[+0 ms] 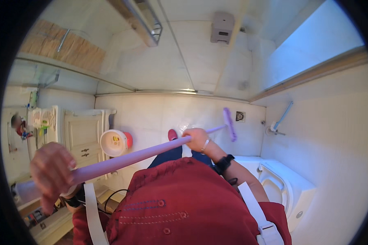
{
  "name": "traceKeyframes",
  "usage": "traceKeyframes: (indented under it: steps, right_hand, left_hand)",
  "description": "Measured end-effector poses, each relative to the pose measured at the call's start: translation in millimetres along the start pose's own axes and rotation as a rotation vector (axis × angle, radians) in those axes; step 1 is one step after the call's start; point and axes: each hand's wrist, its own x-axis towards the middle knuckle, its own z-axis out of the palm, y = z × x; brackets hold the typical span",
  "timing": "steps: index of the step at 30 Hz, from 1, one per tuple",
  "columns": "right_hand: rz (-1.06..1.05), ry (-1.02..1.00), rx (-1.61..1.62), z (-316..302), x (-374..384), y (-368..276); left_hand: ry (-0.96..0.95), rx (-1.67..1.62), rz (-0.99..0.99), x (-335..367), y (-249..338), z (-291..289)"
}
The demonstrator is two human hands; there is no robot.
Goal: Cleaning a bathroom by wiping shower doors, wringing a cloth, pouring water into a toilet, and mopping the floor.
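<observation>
As the lilac floor brush (131, 158) looks light and stiff, I favour gripping low, right fingers (188, 133) around it, left fingers (61, 161) unclear.

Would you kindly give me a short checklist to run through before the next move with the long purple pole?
1. Right hand closed around the purple pole: ok.
2. Left hand firmly gripping the pole near its other end: cannot tell; the hand is blurred.
3. Purple head clear of the floor drain: ok; it sits just left of it.
4. White basin well away from the pole: cannot tell; they look close, but heights are unclear.
5. Both feet plainly visible: not ok; only one red shoe shows clearly.
</observation>
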Motion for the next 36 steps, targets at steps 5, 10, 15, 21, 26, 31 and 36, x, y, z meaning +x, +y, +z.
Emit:
traceKeyframes:
  steps: [5,10,15,21,26,31,36]
  right_hand:
    - [-0.26,-0.21,0.044,84.1,85.3,-73.2]
    - [-0.33,-0.201,0.138,160.5,161.4,-70.7]
    - [-0.157,-0.238,0.116,178.4,195.8,-72.0]
    - [0.097,-0.248,-0.243,129.8,163.6,19.9]
    - [0.093,-0.228,-0.249,149.4,153.3,3.5]
    - [-0.214,-0.409,-0.076,218.7,223.9,-155.5]
    - [-0.286,-0.461,0.103,269.6,252.7,-149.1]
  left_hand:
    - [-0.114,0.3,0.112,-16.4,92.1,-2.0]
    - [-0.403,0.558,-0.046,-13.2,66.4,-31.5]
    - [-0.025,0.252,0.07,-77.2,32.7,-66.1]
    - [0.776,0.18,-0.225,-178.9,-42.8,-46.1]
    - [0.764,0.012,-0.28,-241.0,-35.9,-73.9]
    - [0.761,0.151,0.085,-269.6,65.9,-120.4]
    - [0.709,0.106,0.042,-228.3,37.5,-120.3]
